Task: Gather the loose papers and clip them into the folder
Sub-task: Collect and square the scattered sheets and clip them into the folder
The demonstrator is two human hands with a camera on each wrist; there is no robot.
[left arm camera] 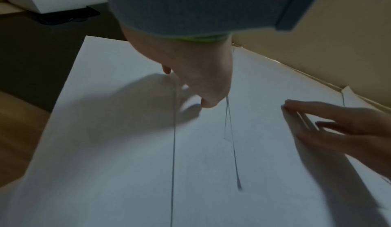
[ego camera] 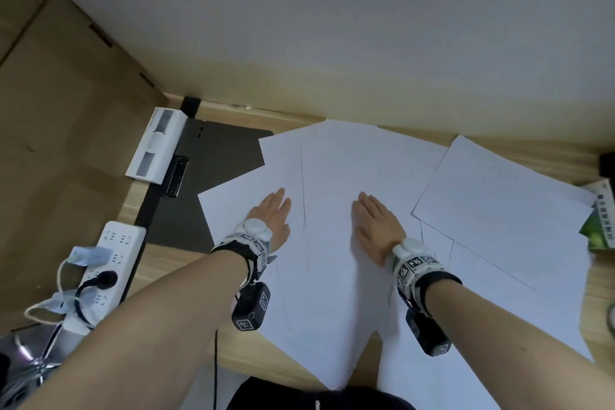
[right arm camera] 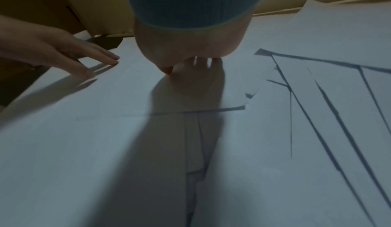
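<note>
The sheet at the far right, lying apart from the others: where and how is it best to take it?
Probably the right hand should take the sheet at its near-left corner, coming from the left: that corner lies on top of other papers, so fingers can slip under.

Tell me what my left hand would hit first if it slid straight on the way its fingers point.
The left hand lies flat on the loose white paper sheets. Sliding on, it would likely cross only more paper, then reach the pale wall behind the desk; depth is hard to judge.

Left hand (ego camera: pixel 271 218), right hand (ego camera: pixel 374 226); flat, palms down
</note>
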